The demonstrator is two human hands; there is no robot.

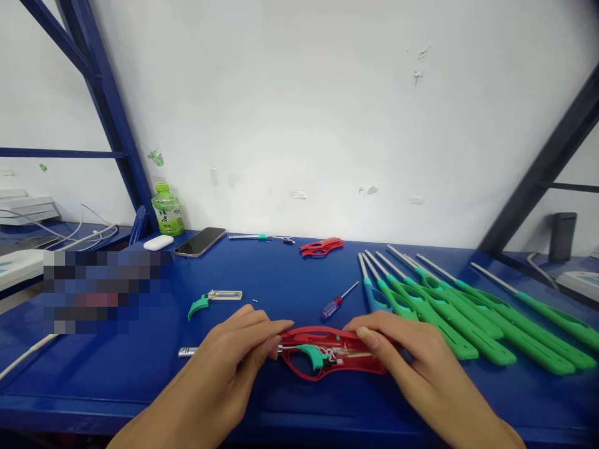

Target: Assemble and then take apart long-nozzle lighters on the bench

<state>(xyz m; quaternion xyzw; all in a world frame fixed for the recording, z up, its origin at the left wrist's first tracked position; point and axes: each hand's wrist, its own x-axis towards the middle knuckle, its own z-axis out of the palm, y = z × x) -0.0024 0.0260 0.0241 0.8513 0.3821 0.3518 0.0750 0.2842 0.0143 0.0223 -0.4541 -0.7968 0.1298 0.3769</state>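
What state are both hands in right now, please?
Left hand: closed on the red casing at its tube end.
Right hand: closed on its other end.

Bare counter (281, 274) is seen between the screwdriver (332, 307) and the green trigger piece (199, 305), broken only by a small pin (255, 301). Passage rightward is blocked by fanned green lighters (472, 312); the rear is partly obstructed by the red shell (322, 247) and phone (201, 242).

red shell (370, 365): glossy plastic | rod (188, 352): shiny metal | tabletop (276, 274): smooth, glossy | wall (299, 100): mostly matt
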